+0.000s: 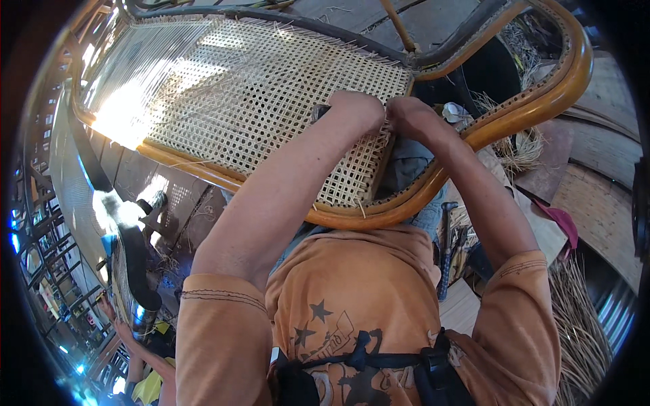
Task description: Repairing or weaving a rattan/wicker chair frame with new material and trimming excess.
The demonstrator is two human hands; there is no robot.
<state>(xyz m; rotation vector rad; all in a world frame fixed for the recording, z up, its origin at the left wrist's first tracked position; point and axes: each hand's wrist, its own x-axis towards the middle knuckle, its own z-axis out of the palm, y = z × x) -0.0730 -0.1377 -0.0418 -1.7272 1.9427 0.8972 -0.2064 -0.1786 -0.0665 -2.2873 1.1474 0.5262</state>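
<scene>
A person in an orange short-sleeved shirt bends over a curved chair frame of glossy honey-coloured bent wood (542,101), which lies tilted across their lap. Stretched inside the frame is a panel of pale woven cane with an open square mesh (257,101); it runs from the upper left, where sunlight washes it out, down to the lower right, where both hands meet.

The left hand (355,111) sits on top of the cane near its right edge, curled into a loose fist with the knuckles up. A small dark object pokes out beside it on the left, too hidden to identify, and I cannot tell whether the fingers grip it. The right hand (413,118) is just beside the left, almost touching it, fingers bent downward at the edge of the weave where the cane meets the wooden rim. What those fingertips pinch, if anything, is covered by the hand itself.

So the cane panel lies directly under and to the left of the two hands, with the frame's rounded rim curving around them on the right and below.

A hammer with a grey metal head (447,247) rests upright by the person's right thigh. Loose straw-coloured cane strands (582,325) lie heaped on the floor at the right.
</scene>
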